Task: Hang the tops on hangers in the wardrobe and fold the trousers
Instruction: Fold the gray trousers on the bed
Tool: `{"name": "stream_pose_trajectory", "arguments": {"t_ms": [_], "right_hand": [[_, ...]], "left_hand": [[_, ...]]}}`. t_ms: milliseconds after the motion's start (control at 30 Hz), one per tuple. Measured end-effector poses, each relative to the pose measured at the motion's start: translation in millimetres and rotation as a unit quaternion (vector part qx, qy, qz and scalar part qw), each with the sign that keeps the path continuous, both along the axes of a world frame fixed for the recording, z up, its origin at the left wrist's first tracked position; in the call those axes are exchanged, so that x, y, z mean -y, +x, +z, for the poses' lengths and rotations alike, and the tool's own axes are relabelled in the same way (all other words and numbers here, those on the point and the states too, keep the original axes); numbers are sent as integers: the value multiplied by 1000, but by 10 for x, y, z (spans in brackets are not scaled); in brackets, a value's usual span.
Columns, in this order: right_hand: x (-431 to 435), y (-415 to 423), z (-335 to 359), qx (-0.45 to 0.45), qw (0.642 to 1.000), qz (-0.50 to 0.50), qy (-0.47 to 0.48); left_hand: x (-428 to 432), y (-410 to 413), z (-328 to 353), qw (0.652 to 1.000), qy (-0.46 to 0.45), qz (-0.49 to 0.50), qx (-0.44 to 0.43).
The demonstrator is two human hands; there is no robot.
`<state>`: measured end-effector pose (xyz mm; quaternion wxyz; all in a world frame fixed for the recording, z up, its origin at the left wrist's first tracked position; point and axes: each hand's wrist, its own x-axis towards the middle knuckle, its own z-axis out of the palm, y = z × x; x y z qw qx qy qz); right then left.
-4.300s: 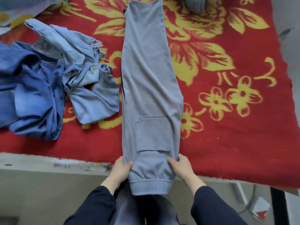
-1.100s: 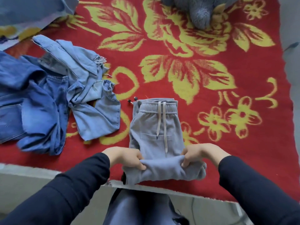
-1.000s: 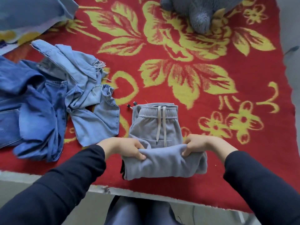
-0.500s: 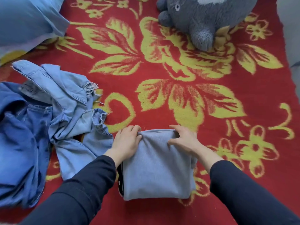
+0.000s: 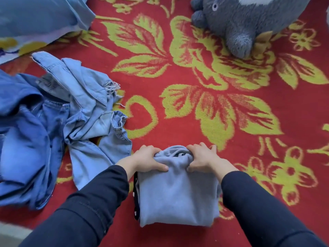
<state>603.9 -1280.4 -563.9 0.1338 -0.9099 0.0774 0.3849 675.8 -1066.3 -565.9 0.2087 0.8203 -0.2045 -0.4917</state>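
Red blanket (image 5: 178, 132) | left hand (image 5: 147, 161), right hand (image 5: 203, 158) clutch far edge of grey trousers (image 5: 178, 195) | denim pile (image 5: 53, 122) left, open room right

Single head-worn wide-angle camera. Faces forward, steeply down onto red floral blanket (image 5: 170, 138). Near: left hand (image 5: 147, 161), right hand (image 5: 201, 158), folded grey trousers (image 5: 178, 193) low centre; dark sleeves (image 5: 89, 211) fill bottom edge. Denim pile (image 5: 53, 122) at left edge; plush toy (image 5: 249, 20) top right, cropped.
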Motion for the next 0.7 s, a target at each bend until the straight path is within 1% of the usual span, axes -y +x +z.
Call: {"name": "stream_pose_trajectory", "arguments": {"t_ms": [67,133,200,267,333,433,500,600,633,700], "right_hand": [[-38,-233,139,69,997,42,-20],[-75,-479,284,135,987,86,-28],[-159,-678,486,168,975,143,-26],[-288,-822,698,188,960,208,-15],[-456,-921,944,214,936,280,-7],[-815,-1060,1322,240,890,388,10],[-1115,-1130,1548,251,857,449,24],[-1693,-1172,1816,274,832,478,64],[-1836,-1176,1871,275,833,473,78],[-2358,-1236,2029,278,817,494,106]], "left_hand": [[-86,-220,170,997,-3,-20,69],[-207,-482,333,987,-38,-8,157],[-383,-772,522,977,-55,-7,206],[-586,-1065,714,972,-36,-7,230],[-817,-1366,918,966,-30,15,257],[-1224,-1863,1242,958,-13,41,284],[-1517,-2195,1422,949,10,78,306],[-2028,-2626,1655,926,42,158,340],[-2140,-2705,1703,922,58,173,343],[-2557,-2992,1875,905,86,227,350]]}}
